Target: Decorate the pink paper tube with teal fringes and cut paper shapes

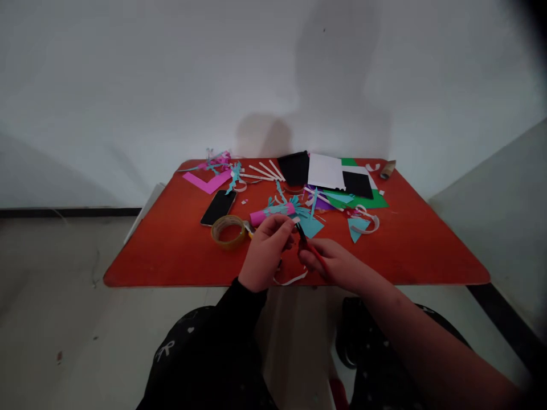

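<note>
My left hand (265, 250) pinches a small piece of white paper (296, 220) between thumb and fingers. My right hand (333, 263) is closed round red-handled scissors (317, 257), whose dark blades point up toward that paper. Whether the blades touch it is hard to tell. Just beyond my left hand lies a pink tube (258, 217) with blue fringed paper on it. Blue paper (313, 229) lies behind the scissors. Below my hands, a curled white strip (293, 280) rests at the table's front edge.
On the red table (410, 250) are a roll of tape (216, 234) and a phone (218, 208) at left. White strips (267, 171), a white sheet (326, 171), black pieces (358, 185) and green paper (378, 199) lie behind. A brown cardboard tube (388, 169) stands far right.
</note>
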`<state>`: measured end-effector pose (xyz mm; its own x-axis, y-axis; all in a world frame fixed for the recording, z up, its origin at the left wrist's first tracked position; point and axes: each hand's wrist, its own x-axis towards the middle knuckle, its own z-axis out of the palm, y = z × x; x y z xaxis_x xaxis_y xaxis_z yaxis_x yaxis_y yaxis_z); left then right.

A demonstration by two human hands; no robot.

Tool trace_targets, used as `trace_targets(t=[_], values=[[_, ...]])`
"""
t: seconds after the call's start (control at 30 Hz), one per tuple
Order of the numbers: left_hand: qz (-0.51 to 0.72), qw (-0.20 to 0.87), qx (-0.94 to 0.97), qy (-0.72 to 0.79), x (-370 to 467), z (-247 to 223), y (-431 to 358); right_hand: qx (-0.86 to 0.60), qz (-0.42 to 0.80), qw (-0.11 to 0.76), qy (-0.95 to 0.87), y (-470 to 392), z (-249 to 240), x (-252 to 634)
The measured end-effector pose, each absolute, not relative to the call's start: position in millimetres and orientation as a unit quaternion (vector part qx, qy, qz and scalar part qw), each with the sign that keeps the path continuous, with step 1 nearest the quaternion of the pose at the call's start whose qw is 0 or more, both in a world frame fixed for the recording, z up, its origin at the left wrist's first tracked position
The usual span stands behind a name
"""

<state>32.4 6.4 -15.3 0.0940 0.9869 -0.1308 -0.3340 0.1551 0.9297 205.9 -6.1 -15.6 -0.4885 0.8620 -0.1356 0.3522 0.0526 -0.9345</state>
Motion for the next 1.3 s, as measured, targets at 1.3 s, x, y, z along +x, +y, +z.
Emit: trace_targets(t=[1.3], values=[[0.524, 0.629, 0.381, 0.431, 38.3, -12.9, 5.4, -0.459, 0.520, 0.258, -0.673, -7.6, -15.2, 207.5]])
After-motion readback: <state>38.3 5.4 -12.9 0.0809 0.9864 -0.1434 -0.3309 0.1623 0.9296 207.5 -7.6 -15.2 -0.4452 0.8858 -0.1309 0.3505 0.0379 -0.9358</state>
